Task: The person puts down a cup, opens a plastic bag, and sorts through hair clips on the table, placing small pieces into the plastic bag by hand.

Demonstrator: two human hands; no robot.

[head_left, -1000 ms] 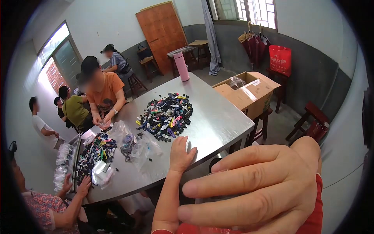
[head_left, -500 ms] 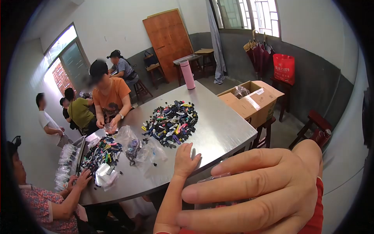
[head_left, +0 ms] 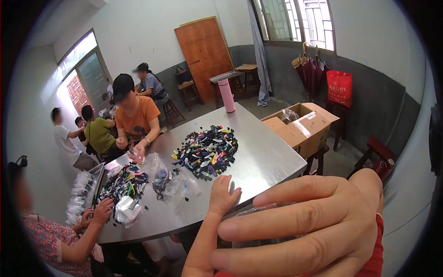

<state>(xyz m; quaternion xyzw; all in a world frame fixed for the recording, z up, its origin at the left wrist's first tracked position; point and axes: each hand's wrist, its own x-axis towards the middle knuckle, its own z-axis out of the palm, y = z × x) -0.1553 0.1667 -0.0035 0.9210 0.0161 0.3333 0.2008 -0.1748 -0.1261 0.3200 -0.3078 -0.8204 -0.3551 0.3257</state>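
My left hand (head_left: 223,195) rests on the near edge of the metal table (head_left: 267,152), fingers stretched out and thumb apart, with nothing in it. Just beyond its fingertips lies a heap of small, mostly dark pieces (head_left: 206,150) mixed with white, yellow, pink and purple ones; their kind is too small to tell. Close to the camera, my right hand (head_left: 318,221) is raised with its fingers spread, and it holds nothing. Behind that hand, partly hidden, is clear plastic packaging (head_left: 258,210), whose contents I cannot make out.
Clear plastic bags (head_left: 159,177) and a second heap of pieces (head_left: 122,184) lie to the left, where co-workers handle things. A pink bottle (head_left: 226,96) stands at the far edge. An open cardboard box (head_left: 300,129) sits on a stool to the right.
The view has shifted slightly, so the room appears a little lower and to the right. The orange-shirted co-worker's hands have moved apart. My hands keep nearly the same pose.
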